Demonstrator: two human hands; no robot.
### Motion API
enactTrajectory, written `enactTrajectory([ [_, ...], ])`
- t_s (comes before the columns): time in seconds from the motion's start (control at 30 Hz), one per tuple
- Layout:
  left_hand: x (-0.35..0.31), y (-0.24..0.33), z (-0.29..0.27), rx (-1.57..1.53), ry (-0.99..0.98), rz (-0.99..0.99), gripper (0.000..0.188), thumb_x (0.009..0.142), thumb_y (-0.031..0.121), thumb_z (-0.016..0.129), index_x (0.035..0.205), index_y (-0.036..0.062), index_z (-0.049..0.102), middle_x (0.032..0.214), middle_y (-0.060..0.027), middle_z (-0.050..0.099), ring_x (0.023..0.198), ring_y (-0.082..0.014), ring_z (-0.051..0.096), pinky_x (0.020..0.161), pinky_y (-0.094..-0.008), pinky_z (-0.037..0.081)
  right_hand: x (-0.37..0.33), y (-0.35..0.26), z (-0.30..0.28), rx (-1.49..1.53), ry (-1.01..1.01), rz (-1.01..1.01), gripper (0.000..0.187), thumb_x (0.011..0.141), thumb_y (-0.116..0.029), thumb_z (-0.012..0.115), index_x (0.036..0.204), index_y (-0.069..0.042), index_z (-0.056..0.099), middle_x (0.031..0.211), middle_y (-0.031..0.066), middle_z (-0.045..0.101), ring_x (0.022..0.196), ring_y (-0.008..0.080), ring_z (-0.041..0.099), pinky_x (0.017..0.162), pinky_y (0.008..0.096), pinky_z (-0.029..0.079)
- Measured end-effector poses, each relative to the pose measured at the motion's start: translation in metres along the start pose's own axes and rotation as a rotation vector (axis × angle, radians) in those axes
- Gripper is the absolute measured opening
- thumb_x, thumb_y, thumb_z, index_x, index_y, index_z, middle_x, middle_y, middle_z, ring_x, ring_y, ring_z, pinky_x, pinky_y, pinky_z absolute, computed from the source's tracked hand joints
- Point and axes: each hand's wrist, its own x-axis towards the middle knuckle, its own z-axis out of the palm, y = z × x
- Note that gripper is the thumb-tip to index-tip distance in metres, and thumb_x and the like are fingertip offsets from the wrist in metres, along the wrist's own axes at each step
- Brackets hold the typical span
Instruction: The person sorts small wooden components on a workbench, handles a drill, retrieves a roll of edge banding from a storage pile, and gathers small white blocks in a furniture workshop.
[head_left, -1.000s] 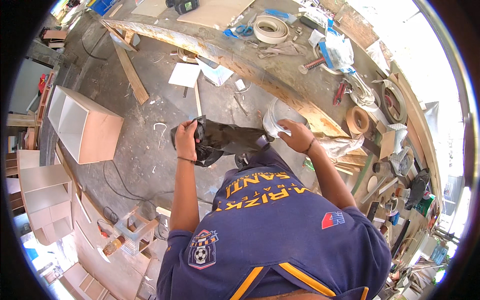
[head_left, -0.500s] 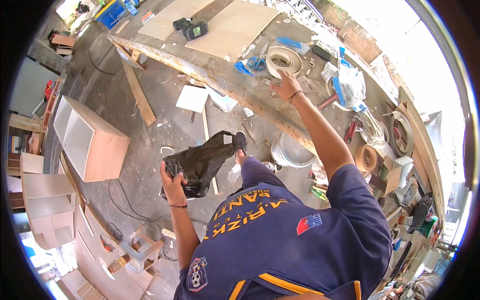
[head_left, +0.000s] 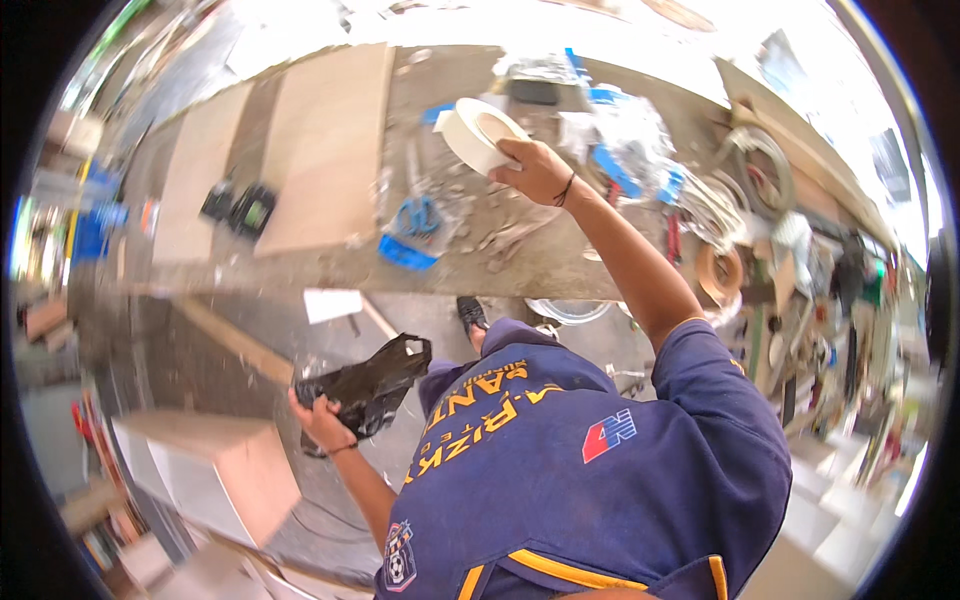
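Note:
My right hand (head_left: 535, 172) is stretched out over the workbench (head_left: 520, 262) and grips a white roll of edge banding tape (head_left: 481, 133), lifted above the bench top. My left hand (head_left: 318, 417) hangs low at my side and holds a crumpled black plastic bag (head_left: 368, 385) by its top. My blue shirt fills the lower middle of the view.
Two large plywood sheets (head_left: 325, 150) lie on the bench's left part, with two dark battery packs (head_left: 240, 205) between them. Blue scissors (head_left: 417, 215), plastic wrap and more tape rolls (head_left: 722, 270) clutter the bench. A white cabinet box (head_left: 215, 470) stands on the floor at left.
My right hand has picked the white tape roll up off the bench and raised it. The left hand with the black bag has dropped lower and the view has tilted toward the bench.

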Motion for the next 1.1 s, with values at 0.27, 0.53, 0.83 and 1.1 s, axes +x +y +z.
enactTrajectory([
  [0.27,-0.045,-0.054,-0.123,0.139,0.495,-0.134,0.064,0.068,-0.005,0.044,0.13,0.0005,0.03,0.089,-0.0139,0.049,0.054,-0.0154,0.043,0.051,-0.0264,0.041,0.008,0.004,-0.047,-0.276,0.419,-0.314,0.029,0.074,-0.023,0.063,0.1,-0.011,0.059,0.103,0.0079,0.058,0.106,0.0256,0.049,0.091,0.0472,0.031],
  [0.53,-0.076,-0.099,-0.178,0.238,0.626,-0.25,0.067,0.067,-0.004,0.043,0.132,0.0003,0.025,0.092,-0.0169,0.049,0.051,-0.0177,0.044,0.049,-0.0285,0.039,-0.033,0.055,-0.066,-0.478,0.431,0.051,0.032,0.075,-0.02,0.062,0.105,-0.012,0.058,0.12,0.0022,0.051,0.124,0.0263,0.034,0.1,0.0567,0.022],
  [0.83,-0.08,-0.118,-0.196,0.196,0.668,-0.327,0.067,0.068,-0.006,0.041,0.133,0.0032,0.025,0.076,-0.0111,0.046,0.05,-0.0163,0.041,0.047,-0.0276,0.038,-0.053,0.082,-0.086,0.063,0.39,0.111,0.033,0.075,-0.013,0.061,0.104,0.002,0.055,0.097,0.019,0.061,0.088,0.0278,0.061,0.077,0.0329,0.046],
  [1.1,-0.101,-0.123,-0.245,0.191,0.772,-0.377,0.07,0.068,-0.007,0.041,0.134,0.0085,0.025,0.075,-0.01,0.045,0.047,-0.015,0.04,0.043,-0.0272,0.036,-0.057,0.091,-0.088,-0.043,0.36,0.187,0.042,0.074,-0.018,0.06,0.109,0.005,0.052,0.1,0.0235,0.059,0.096,0.0338,0.057,0.083,0.0365,0.043],
])
